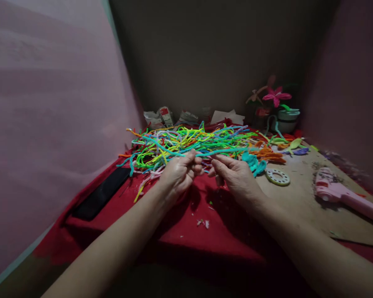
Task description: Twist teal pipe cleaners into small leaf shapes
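Note:
My left hand (182, 174) is closed, thumb and fingers pinched at what looks like a turquoise pipe cleaner (230, 151). A short gap to the right, my right hand (234, 176) also pinches with its thumb and forefinger. The strand runs across just beyond both hands; the exact grip points are partly hidden by the fingers. Directly behind them spreads a large tangled heap of pipe cleaners (186, 138) in green, yellow, blue, white and other colours. Turquoise petal-like pieces (254, 164) lie right of my right hand, beside orange ones (269, 154).
A black phone (102, 194) lies on the red cloth (180, 236) at left. On the board (298, 198) at right are a round disc with holes (277, 177) and a pink glue gun (338, 192). Behind stand a pink flower (276, 96) and a pot (287, 121).

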{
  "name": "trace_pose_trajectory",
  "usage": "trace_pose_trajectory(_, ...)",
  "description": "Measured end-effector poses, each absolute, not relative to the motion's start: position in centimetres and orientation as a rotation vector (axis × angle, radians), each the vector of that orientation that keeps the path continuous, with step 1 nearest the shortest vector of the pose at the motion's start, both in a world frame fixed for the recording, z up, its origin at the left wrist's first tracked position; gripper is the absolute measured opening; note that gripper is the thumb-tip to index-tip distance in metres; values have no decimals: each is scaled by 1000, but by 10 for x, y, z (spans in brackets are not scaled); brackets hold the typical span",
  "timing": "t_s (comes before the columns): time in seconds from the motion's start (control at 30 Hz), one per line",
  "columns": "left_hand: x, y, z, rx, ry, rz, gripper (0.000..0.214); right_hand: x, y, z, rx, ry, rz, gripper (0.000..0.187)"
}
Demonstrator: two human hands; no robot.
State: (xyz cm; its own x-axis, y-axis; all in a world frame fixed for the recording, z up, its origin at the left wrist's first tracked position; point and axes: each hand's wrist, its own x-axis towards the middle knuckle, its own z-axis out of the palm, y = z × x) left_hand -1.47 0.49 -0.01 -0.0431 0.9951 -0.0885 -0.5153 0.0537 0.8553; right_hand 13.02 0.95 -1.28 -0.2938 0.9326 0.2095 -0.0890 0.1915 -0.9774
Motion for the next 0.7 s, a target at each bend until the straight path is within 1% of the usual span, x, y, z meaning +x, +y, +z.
trace_pose_trajectory(0.07, 0, 0, -7, 802, 862, 1282, 16, 131, 10, -15, -811, -1467, 1282, 28)
trace_pose_trajectory(0.17, 8, -2, -10, 913, 881, 1173, 19, 136, 14, -18, -852, -1399, 1241, 29)
trace_pose_trajectory(0.23, 6, -1, -9, 920, 924, 1178, 17, 139, 17, -18, -906, -1321, 1245, 28)
trace_pose_trajectory(0.3, 2, 2, -7, 882, 954, 1220, 14, 140, 19, -17, -903, -1244, 1315, 26)
trace_pose_trajectory(0.5, 0, 5, -12, 876, 918, 1249, 19, 137, 24, -17, -651, -986, 1610, 24)
trace_pose_trajectory(0.7, 1, 4, -8, 909, 978, 1343, 19, 139, 25, -20, -642, -1037, 1697, 23)
